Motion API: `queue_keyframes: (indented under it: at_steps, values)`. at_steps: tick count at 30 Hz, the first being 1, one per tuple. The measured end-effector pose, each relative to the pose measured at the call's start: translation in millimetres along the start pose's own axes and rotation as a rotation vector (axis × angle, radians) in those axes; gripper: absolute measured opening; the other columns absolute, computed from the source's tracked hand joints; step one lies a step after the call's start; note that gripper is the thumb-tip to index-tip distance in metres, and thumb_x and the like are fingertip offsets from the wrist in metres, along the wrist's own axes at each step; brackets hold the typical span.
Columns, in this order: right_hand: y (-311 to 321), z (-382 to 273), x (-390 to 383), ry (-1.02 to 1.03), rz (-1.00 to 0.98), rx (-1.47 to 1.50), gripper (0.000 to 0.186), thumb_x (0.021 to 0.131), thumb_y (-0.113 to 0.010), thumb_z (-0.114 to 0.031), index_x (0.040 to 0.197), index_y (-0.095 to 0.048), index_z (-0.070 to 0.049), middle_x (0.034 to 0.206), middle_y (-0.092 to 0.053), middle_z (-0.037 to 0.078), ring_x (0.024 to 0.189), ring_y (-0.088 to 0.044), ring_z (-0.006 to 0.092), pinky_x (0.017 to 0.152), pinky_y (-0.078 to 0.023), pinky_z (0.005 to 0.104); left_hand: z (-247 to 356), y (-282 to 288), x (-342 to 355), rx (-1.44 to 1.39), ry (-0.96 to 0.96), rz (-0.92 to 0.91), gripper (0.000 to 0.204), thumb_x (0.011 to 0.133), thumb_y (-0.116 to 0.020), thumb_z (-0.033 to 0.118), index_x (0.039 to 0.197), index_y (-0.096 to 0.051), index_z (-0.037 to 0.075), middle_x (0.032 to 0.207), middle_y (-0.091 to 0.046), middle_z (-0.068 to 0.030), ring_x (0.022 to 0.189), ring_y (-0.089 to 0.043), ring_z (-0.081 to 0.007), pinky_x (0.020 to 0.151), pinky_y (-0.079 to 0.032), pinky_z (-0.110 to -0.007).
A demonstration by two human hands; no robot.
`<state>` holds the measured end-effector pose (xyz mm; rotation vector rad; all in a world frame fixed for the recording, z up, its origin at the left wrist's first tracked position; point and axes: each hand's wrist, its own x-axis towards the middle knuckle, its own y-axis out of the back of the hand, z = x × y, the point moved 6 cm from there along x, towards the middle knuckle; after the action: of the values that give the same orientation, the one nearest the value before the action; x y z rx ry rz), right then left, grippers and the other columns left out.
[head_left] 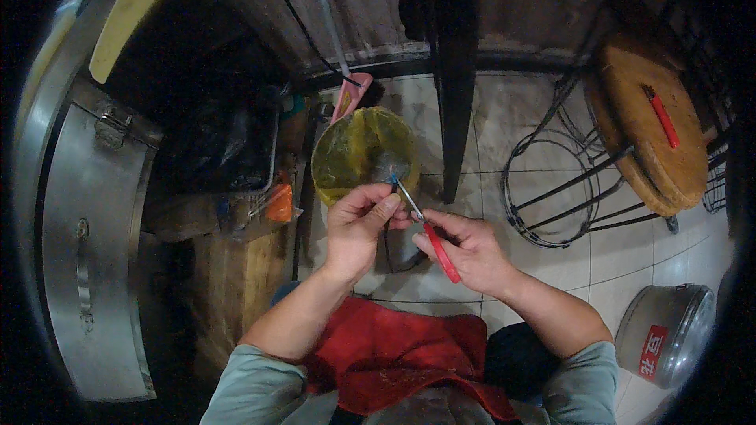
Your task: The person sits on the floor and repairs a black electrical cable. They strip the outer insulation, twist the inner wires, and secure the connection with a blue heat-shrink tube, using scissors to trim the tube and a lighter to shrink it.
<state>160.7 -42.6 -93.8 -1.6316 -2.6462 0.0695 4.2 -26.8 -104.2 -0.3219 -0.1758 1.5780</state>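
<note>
My left hand (361, 224) pinches a thin black cable (388, 240) between thumb and fingers. Its upper end, just above my thumb, shows a small blue tip (394, 178). From below the hand the rest of the cable hangs down in a curve. Closed around a red-handled tool (441, 253) is my right hand (471, 253). A slim bright metal part of the tool points up and left, meeting or nearly meeting the blue tip; whether it touches, I cannot tell. Both hands are above my lap, in front of a yellow bin (331, 159) with a clear plastic liner.
Behind the bin is a pink dustpan (352, 94). A wooden-topped stool (669, 165) with black metal legs is at right, a red-handled object (663, 116) on its seat. A lidded metal pot (676, 330) stands lower right. Steel cabinet doors (94, 252) line the left.
</note>
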Motion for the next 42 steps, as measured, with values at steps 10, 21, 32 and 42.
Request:
queue_keyframes:
  at_steps: [10,21,32,42]
  values:
    - [-3.4,11.3,6.0,-0.355,-0.100,0.295,0.032,0.088,-0.061,-0.030,0.110,-0.061,-0.006,0.063,-0.051,-0.002,0.050,-0.046,0.0059,0.045,-0.035,0.0207,2.2,2.5,-3.9,0.378,-0.137,-0.024,0.014,0.088,-0.056,0.000,0.101,-0.060,-0.002,0.089,-0.064,-0.0074,0.076,-0.062,-0.0136,0.070,-0.051,-0.026]
    - [-1.7,20.7,17.1,-0.127,0.017,-0.097,0.041,0.082,-0.068,-0.030,0.108,-0.060,0.001,0.081,-0.064,0.005,0.076,-0.057,0.0096,0.069,-0.046,0.0249,9.7,16.0,-0.7,0.090,-0.004,0.042,0.013,0.090,-0.055,0.006,0.101,-0.058,-0.001,0.084,-0.063,-0.0062,0.075,-0.060,-0.0149,0.069,-0.052,-0.030]
    - [30.6,-8.0,-13.9,-0.071,0.073,-0.604,0.052,0.076,-0.072,-0.034,0.114,-0.057,-0.002,0.078,-0.061,0.012,0.067,-0.059,0.0198,0.062,-0.048,0.0314,23.1,-19.5,-16.5,-0.247,0.150,-0.221,0.020,0.095,-0.048,0.014,0.103,-0.057,-0.002,0.064,-0.045,-0.0015,0.056,-0.037,-0.0091,0.051,-0.032,-0.025]
    - [109.3,-148.3,-120.5,0.310,0.474,-1.254,0.045,0.068,-0.072,-0.013,0.109,-0.058,-0.001,0.079,-0.056,0.012,0.067,-0.054,0.0256,0.057,-0.043,0.0321,19.9,-53.7,-28.4,-0.263,0.216,-0.309,0.016,0.092,-0.054,0.012,0.098,-0.058,-0.001,0.064,-0.048,-0.0010,0.049,-0.031,-0.0062,0.044,-0.026,-0.023]
